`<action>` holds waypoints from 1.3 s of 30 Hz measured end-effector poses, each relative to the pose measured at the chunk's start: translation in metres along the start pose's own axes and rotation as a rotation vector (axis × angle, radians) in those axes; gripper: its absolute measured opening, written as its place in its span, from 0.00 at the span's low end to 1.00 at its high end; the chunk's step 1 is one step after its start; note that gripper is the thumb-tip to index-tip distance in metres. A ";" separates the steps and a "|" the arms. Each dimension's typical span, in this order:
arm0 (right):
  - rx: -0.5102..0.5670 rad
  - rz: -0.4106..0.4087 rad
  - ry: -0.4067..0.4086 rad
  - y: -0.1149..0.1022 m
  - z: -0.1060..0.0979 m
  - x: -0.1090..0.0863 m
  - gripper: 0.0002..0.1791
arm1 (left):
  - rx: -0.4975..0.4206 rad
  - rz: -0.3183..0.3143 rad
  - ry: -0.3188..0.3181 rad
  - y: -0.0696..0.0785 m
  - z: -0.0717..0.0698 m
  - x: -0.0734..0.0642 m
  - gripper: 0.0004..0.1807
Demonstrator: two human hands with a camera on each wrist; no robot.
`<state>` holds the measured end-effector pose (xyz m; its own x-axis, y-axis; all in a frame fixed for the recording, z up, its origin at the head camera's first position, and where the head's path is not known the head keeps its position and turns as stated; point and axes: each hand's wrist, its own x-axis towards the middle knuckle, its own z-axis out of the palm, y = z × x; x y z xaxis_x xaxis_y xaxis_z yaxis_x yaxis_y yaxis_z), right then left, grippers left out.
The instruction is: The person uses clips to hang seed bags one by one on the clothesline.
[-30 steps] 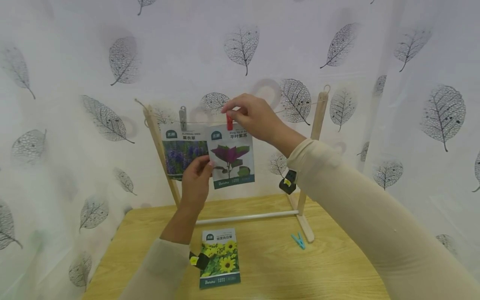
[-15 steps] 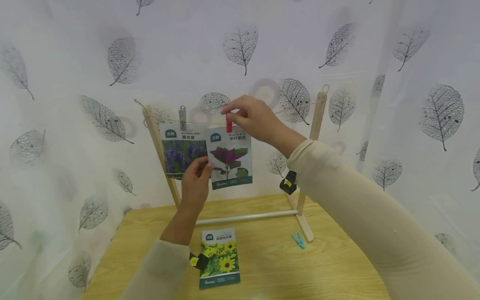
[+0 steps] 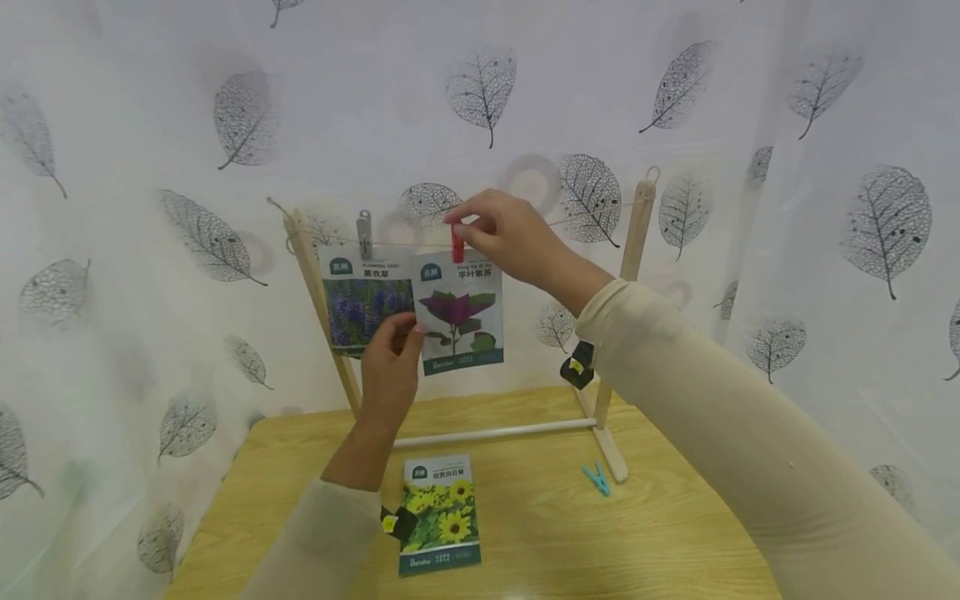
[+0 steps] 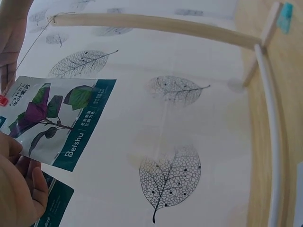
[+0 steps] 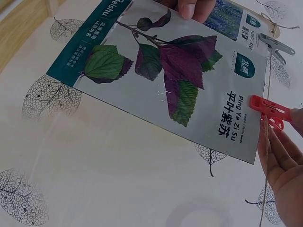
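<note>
A seed packet with a purple-leaved plant (image 3: 459,321) hangs at the string (image 5: 266,194), its upper edge in a red clothespin (image 5: 271,109). My right hand (image 3: 513,237) pinches the handle end of that clothespin between thumb and fingers. At the packet's left edge, my left hand (image 3: 390,362) holds it between thumb and fingers. Just left of it, a lavender seed packet (image 3: 366,304) hangs from a grey clothespin (image 3: 364,235), partly behind my left hand and the other packet. In the left wrist view, only a corner of the red clothespin (image 4: 3,100) shows.
A sunflower seed packet (image 3: 441,517) lies flat on the wooden table (image 3: 540,517). To its right lies a blue clothespin (image 3: 597,479). Wooden posts (image 3: 637,229) carry the string, with a white rod (image 3: 502,434) low between them. A leaf-patterned curtain (image 3: 360,100) hangs behind.
The purple-leaved packet has shifted slightly left with the red clothespin at its top. Both hands keep nearly the same place and hold.
</note>
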<state>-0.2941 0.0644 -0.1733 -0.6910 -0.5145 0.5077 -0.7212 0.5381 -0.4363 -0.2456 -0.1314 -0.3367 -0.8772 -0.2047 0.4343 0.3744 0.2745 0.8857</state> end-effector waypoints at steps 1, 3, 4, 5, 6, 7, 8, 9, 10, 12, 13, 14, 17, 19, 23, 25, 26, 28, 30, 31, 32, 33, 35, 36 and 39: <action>-0.002 -0.002 0.004 0.000 0.000 0.000 0.14 | 0.005 0.006 0.006 0.000 0.000 0.000 0.16; -0.009 -0.004 0.010 0.001 -0.001 0.000 0.15 | 0.011 0.017 0.019 0.001 0.000 -0.001 0.16; -0.014 -0.005 0.013 0.001 -0.001 0.000 0.15 | 0.010 0.022 0.027 0.001 0.000 -0.001 0.16; -0.016 -0.008 0.019 0.001 -0.001 0.000 0.15 | 0.010 0.027 0.034 0.002 0.000 -0.001 0.16; -0.018 -0.009 0.024 0.001 -0.001 -0.001 0.15 | 0.009 0.032 0.040 0.002 -0.001 -0.001 0.16; -0.020 -0.009 0.029 0.001 -0.002 -0.001 0.16 | 0.003 0.038 0.045 0.002 -0.001 -0.002 0.16; -0.018 -0.011 0.033 0.001 -0.002 -0.001 0.16 | -0.002 0.043 0.050 0.002 -0.001 -0.002 0.16; -0.020 -0.010 0.038 0.001 -0.002 -0.002 0.16 | -0.008 0.049 0.054 0.002 -0.001 -0.002 0.16; -0.019 -0.013 0.044 0.001 -0.003 -0.002 0.16 | -0.010 0.053 0.056 0.002 -0.001 -0.002 0.16; -0.013 -0.018 0.058 0.002 -0.003 -0.002 0.17 | -0.010 0.055 0.061 0.001 -0.001 -0.001 0.15; -0.013 -0.022 0.067 0.002 -0.004 -0.003 0.17 | -0.010 0.054 0.063 0.001 -0.001 -0.001 0.16; -0.014 -0.026 0.075 0.002 -0.004 -0.003 0.17 | -0.008 0.051 0.064 0.001 -0.001 -0.001 0.15; -0.024 -0.043 0.106 0.003 -0.005 -0.004 0.16 | -0.008 0.040 0.065 0.002 -0.001 -0.001 0.15; -0.034 -0.056 0.124 0.004 -0.006 -0.005 0.16 | -0.014 0.035 0.063 0.003 -0.001 -0.001 0.15; -0.037 -0.072 0.151 0.006 -0.007 -0.007 0.15 | -0.018 0.029 0.062 0.005 -0.002 -0.002 0.14; -0.038 -0.069 0.161 0.007 -0.008 -0.009 0.15 | -0.021 0.028 0.059 0.006 -0.003 -0.003 0.14; -0.035 -0.068 0.168 0.007 -0.009 -0.010 0.14 | -0.024 0.026 0.057 0.007 -0.003 -0.003 0.14; -0.026 -0.067 0.182 0.008 -0.009 -0.012 0.14 | -0.031 0.024 0.053 0.008 -0.003 -0.004 0.15; -0.027 -0.072 0.197 0.009 -0.010 -0.014 0.13 | -0.036 0.015 0.048 0.009 -0.003 -0.005 0.14; -0.026 -0.077 0.206 0.010 -0.010 -0.015 0.13 | -0.037 0.010 0.045 0.010 -0.003 -0.006 0.14; -0.025 -0.078 0.212 0.010 -0.010 -0.016 0.13 | -0.040 0.005 0.043 0.010 -0.003 -0.006 0.14; -0.023 -0.081 0.218 0.011 -0.010 -0.017 0.13 | -0.039 -0.002 0.041 0.010 -0.004 -0.006 0.15; -0.024 -0.083 0.228 0.012 -0.009 -0.019 0.12 | -0.041 -0.008 0.034 0.011 -0.004 -0.007 0.15; -0.021 -0.083 0.232 0.013 -0.009 -0.020 0.12 | -0.042 -0.009 0.031 0.011 -0.004 -0.008 0.16; -0.008 -0.083 0.243 0.014 -0.009 -0.024 0.12 | -0.044 -0.007 0.027 0.012 -0.005 -0.009 0.16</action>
<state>-0.2870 0.0906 -0.1850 -0.5963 -0.3822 0.7059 -0.7741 0.5065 -0.3798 -0.2312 -0.1312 -0.3289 -0.8716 -0.2319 0.4319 0.3819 0.2312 0.8948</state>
